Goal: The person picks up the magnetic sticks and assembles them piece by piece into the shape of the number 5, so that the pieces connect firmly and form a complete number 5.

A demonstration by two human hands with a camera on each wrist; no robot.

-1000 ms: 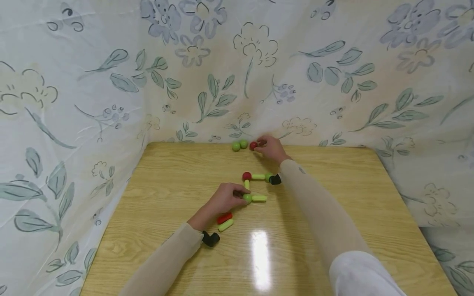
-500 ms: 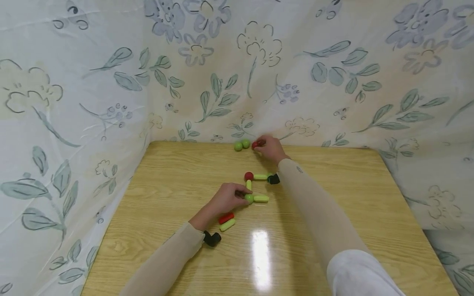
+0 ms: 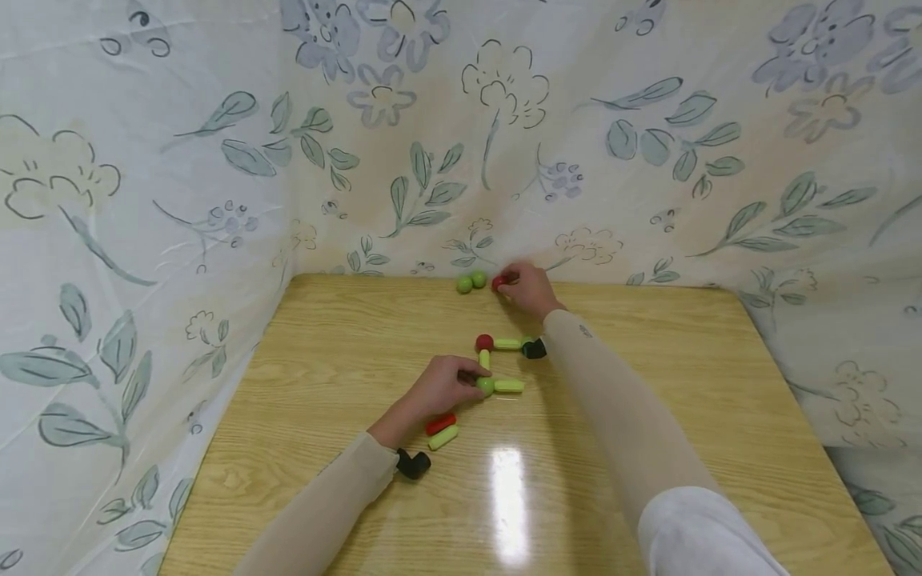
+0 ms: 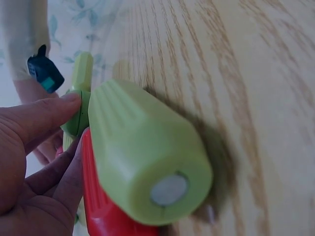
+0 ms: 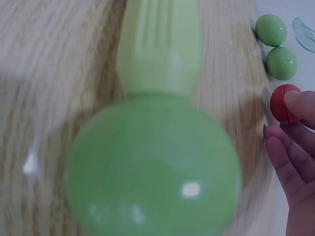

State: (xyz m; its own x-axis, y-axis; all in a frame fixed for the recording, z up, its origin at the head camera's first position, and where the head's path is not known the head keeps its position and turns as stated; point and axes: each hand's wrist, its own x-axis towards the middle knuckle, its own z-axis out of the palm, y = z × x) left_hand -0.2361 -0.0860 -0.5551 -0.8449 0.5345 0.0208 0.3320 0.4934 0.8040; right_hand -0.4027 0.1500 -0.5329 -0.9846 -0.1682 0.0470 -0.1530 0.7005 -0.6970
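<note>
My left hand (image 3: 446, 384) pinches a green ball (image 3: 486, 386) between thumb and fingers. From this ball one light green rod (image 3: 509, 386) points right and another (image 3: 484, 360) runs back to a red ball (image 3: 485, 342). A third light green rod (image 3: 507, 344) joins that red ball to a further green ball (image 5: 152, 167), mostly hidden in the head view by the right wrist camera. At the table's back edge my right hand (image 3: 529, 288) pinches a separate red ball (image 5: 279, 104), its thumb on top in the right wrist view.
Two green balls (image 3: 464, 285) lie left of the right hand by the floral cloth (image 3: 403, 200). A loose red rod (image 3: 441, 424) and light green rod (image 3: 442, 437) lie side by side near the left wrist. Black wrist cameras (image 3: 413, 464) stick out close over the wooden table (image 3: 324, 336).
The right hand's fingers cover more of the back red ball than a second ago. The left hand keeps its pinch on the green ball. The head view has shifted slightly.
</note>
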